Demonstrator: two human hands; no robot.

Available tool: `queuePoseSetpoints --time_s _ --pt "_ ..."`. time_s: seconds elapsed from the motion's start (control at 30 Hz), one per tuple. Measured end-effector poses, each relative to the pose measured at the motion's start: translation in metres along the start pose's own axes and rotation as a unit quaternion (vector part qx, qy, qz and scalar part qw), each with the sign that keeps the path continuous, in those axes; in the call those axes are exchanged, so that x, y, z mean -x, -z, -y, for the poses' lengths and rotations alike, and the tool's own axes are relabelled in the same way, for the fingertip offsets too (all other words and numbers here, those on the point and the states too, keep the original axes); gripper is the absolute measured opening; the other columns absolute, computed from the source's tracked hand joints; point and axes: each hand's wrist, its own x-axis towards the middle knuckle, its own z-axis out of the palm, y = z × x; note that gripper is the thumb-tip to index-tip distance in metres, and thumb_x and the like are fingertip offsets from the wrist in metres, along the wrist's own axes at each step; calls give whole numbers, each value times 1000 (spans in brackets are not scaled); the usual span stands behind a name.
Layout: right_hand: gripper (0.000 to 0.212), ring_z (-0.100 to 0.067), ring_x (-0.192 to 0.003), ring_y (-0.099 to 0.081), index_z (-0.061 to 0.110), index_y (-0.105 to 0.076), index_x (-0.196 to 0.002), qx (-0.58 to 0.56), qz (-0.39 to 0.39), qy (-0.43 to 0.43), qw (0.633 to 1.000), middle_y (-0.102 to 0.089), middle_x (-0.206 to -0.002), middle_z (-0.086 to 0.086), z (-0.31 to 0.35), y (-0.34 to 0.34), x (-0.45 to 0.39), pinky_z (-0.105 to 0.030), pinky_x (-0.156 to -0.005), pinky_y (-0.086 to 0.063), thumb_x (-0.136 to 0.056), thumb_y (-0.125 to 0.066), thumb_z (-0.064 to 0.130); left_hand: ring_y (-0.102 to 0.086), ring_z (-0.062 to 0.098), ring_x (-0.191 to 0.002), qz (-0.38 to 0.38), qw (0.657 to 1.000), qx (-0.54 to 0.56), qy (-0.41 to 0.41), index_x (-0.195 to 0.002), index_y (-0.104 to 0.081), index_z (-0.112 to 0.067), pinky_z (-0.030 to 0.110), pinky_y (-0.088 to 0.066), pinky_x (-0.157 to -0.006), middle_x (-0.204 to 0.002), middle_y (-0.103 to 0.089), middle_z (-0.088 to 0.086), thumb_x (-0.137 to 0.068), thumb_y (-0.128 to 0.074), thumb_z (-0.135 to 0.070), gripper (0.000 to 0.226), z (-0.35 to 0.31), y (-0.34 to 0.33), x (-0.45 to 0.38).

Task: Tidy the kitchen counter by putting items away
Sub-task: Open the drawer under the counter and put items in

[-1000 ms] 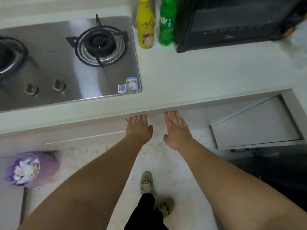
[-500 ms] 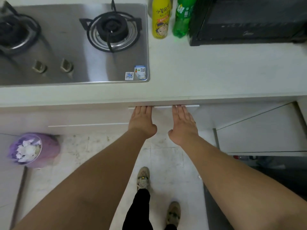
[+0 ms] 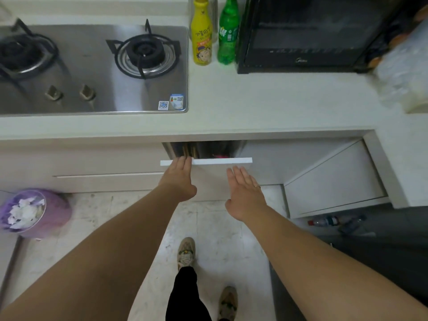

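Touching the top of the open drawer (image 3: 220,161) with a flat left hand (image 3: 179,179), holding the right hand (image 3: 245,195) flat nearby.

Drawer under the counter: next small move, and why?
Probably pull the drawer farther out with the left hand. Only a narrow gap shows, the left hand touches its top edge, the right hand hangs open clear of it, and a yellow bottle and a green bottle stand on the counter.

Forearms (image 3: 104,251) were totally bare, no sleeves in sight. Left hand (image 3: 179,181) was plain, right hand (image 3: 245,195) had a thin gold-ish ring (image 3: 257,186) on one finger. Lower down: a black trouser leg (image 3: 185,297) and mottled beige sneakers (image 3: 186,251).
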Motion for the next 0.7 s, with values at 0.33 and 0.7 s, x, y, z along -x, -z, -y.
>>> queuePoseSetpoints --time_s 0.33,0.7 --pt "100 -19 -155 13 21 6 -160 5 70 -2 998 15 -169 4 21 -32 49 -40 -124 -3 -89 -64 29 16 26 -154 23 999 -32 -20 -158 12 -16 45 -1 -126 -168 12 5 -82 -54 -27 101 2 -60 88" --pt "101 -17 -155 11 20 7 -160 28 98 -1 995 18 -168 3 19 -55 98 -38 -126 -7 -87 -62 26 18 24 -154 54 998 -8 -26 -158 13 -15 44 -2 -126 -168 15 4 -82 -51 -23 100 1 -87 135"
